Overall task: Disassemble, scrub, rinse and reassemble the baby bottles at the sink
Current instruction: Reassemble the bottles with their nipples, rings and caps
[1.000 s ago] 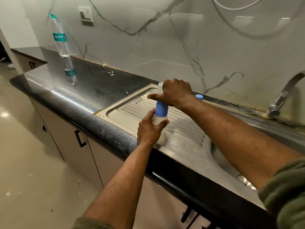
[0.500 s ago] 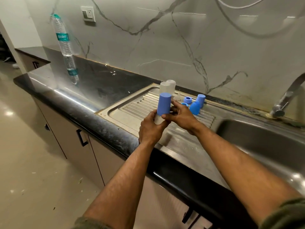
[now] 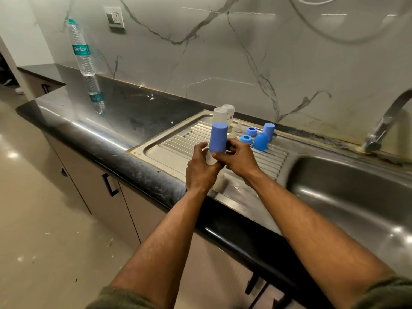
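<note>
A baby bottle with a tall blue cap (image 3: 218, 137) is held upright over the steel drainboard (image 3: 174, 150). My left hand (image 3: 200, 168) grips its clear body from below. My right hand (image 3: 238, 159) pinches the base of the blue cap. Behind them stand two clear bottle bodies (image 3: 224, 114), uncapped. To their right on the drainboard lie clear teats (image 3: 239, 127), two blue screw rings (image 3: 248, 134) and two more blue caps (image 3: 264, 136).
The sink basin (image 3: 347, 192) lies to the right, with a steel tap (image 3: 383, 123) at its back. A clear water bottle (image 3: 81, 50) stands on the black counter (image 3: 124, 112) at the far left. A marble wall backs the counter.
My right hand came off the top of the cap and moved down to its base on the right side. The bottles, rings and caps behind it came into view. My left hand kept its grip.
</note>
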